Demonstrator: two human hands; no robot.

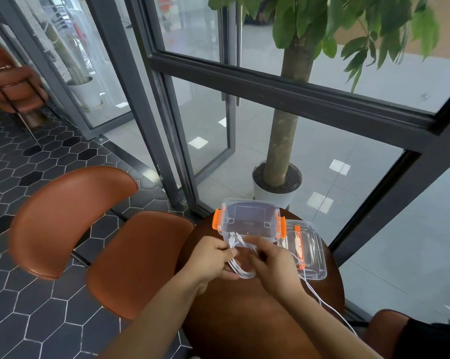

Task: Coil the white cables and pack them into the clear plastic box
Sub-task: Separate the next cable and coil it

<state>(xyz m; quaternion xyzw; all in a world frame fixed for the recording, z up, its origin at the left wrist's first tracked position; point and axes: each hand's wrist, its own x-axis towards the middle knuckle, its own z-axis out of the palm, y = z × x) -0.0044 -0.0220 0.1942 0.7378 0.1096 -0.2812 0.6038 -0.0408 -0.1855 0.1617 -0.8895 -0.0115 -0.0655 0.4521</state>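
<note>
I see the left hand (213,257) with its fingers curled tight round a bundle of white cable (240,272) loops. The loops hang just below its fingertips, and a plug (232,235) sticks up just above its thumb. The right hand (273,265) sits just beside the bundle on the opposite side, its fingers bent toward the loops. They are blurred, so I cannot tell whether they pinch the cable or only touch it. The loose length of cable comes out from under the right palm, runs alongside the right forearm and goes over the edge of the round brown table (244,327). The clear box (250,218), with orange clips at its ends, stands open just beyond both sets of fingertips. Its lid (310,257) lies flat just past the right hand's knuckles, touching the box's side.
</note>
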